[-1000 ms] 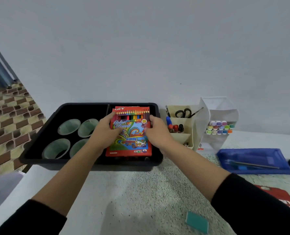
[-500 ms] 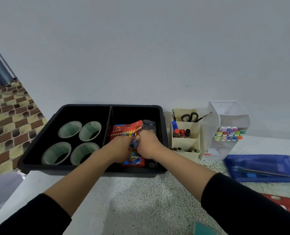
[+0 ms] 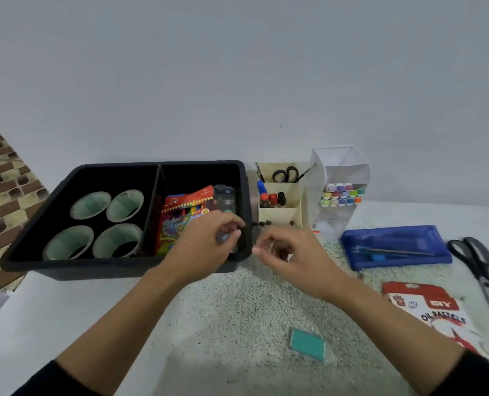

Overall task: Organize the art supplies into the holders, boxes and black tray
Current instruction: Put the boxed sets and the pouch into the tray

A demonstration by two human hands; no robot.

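The coloured pencil box [image 3: 184, 215] lies tilted in the right compartment of the black tray [image 3: 66, 267]. The left hand [image 3: 206, 244] hovers over its near end, fingers loosely bent, holding nothing. The right hand [image 3: 292, 258], just outside the tray's rim, is also relaxed and empty.

Looks down on a speckled counter [image 3: 223, 310] bearing a black tray [image 3: 123, 265], with four pale green cups [image 3: 90, 205] in its left compartment and a red coloured-pencil box [image 3: 186, 212] lying tilted in its right one. Shows the left grip [image 3: 209, 241] over the tray's near right corner, fingers loosely curled and too blurred to tell any contact, and the right grip [image 3: 289, 252] just beside it above the counter, fingers loosely curled round nothing. Takes in, further right, a beige holder [image 3: 280, 215], a white holder [image 3: 340, 167] of pastel-capped markers [image 3: 342, 194], a blue box [image 3: 403, 261], large scissors [image 3: 477, 264], an oil pastels pack [image 3: 437, 312] and a teal eraser [image 3: 307, 344].
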